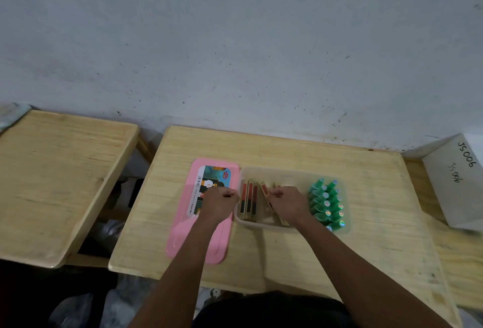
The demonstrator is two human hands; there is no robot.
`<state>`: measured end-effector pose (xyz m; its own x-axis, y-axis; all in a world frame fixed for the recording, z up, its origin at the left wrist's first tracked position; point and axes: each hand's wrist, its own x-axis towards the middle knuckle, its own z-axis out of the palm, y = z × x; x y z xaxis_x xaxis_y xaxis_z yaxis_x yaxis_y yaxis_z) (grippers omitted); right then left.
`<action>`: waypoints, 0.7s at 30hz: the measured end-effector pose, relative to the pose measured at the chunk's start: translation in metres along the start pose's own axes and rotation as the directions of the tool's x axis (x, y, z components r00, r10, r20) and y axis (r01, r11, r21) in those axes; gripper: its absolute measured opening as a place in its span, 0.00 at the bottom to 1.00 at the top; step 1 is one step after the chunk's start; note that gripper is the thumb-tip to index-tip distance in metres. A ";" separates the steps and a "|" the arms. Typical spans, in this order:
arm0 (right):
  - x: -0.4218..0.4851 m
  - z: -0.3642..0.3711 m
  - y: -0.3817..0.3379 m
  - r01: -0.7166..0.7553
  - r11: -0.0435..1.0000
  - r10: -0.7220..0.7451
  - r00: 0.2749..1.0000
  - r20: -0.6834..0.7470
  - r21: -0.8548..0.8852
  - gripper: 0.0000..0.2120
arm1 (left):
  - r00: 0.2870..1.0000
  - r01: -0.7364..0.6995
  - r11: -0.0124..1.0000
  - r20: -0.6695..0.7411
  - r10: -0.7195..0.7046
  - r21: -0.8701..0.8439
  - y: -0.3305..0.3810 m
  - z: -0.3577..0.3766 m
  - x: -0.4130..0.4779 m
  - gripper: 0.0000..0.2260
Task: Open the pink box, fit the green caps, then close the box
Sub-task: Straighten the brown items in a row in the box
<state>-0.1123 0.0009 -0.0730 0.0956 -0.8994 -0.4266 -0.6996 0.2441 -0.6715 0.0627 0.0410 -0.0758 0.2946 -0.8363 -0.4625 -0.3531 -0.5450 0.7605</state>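
Observation:
The pink box lid (183,225) lies flat on the table, label side up. Right of it stands the clear box base (264,172). It holds several tan and red sticks (248,202) on its left side and several green caps (326,203) packed on its right side. My left hand (220,201) hovers over the lid's right edge with its fingers curled, its knuckles against the base's left rim, and nothing shows in it. My right hand (286,203) is inside the base, its fingers curled round a tilted tan stick (264,188).
The work sits on a light wooden table (366,236) against a grey wall. A second wooden table (52,184) stands to the left across a gap. A white carton (460,184) marked JS006 rests at the right edge.

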 end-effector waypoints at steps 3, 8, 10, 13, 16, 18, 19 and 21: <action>0.005 0.013 -0.006 -0.042 0.999 0.043 0.999 0.018 -0.010 0.11 | 1.000 0.001 1.000 0.002 -0.001 0.015 -0.001 0.000 0.000 0.09; 0.015 0.029 -0.002 -0.047 0.999 0.048 0.998 0.040 -0.005 0.11 | 1.000 0.010 1.000 -0.002 -0.010 0.002 0.000 -0.002 0.000 0.08; 0.011 0.026 -0.007 -0.049 0.999 0.048 0.999 0.018 0.022 0.11 | 1.000 0.009 1.000 0.003 -0.009 0.000 0.001 -0.002 0.000 0.09; 0.007 0.024 -0.010 -0.042 0.998 0.042 0.999 -0.006 0.057 0.09 | 1.000 0.017 1.000 0.000 -0.017 -0.010 0.001 -0.002 0.000 0.09; 0.004 0.025 -0.010 -0.004 1.000 0.004 1.000 0.029 0.003 0.10 | 1.000 0.014 1.000 -0.007 -0.014 -0.014 0.000 -0.001 0.000 0.09; 0.005 0.027 -0.009 0.012 0.999 -0.011 1.000 0.027 -0.045 0.10 | 1.000 0.007 1.000 -0.015 -0.007 -0.011 0.001 -0.001 -0.001 0.10; 0.004 0.028 -0.009 0.010 0.998 -0.009 1.000 0.017 -0.055 0.11 | 1.000 0.006 1.000 -0.018 -0.006 -0.012 0.001 0.000 -0.002 0.10; 0.004 0.028 -0.009 0.008 0.997 -0.008 1.000 0.003 -0.074 0.10 | 1.000 0.005 1.000 -0.019 -0.005 -0.010 0.001 0.000 -0.002 0.10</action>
<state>-0.0859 0.0056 -0.0852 0.1032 -0.9003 -0.4229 -0.7493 0.2092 -0.6283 0.0616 0.0421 -0.0742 0.3134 -0.8323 -0.4573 -0.3429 -0.5482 0.7628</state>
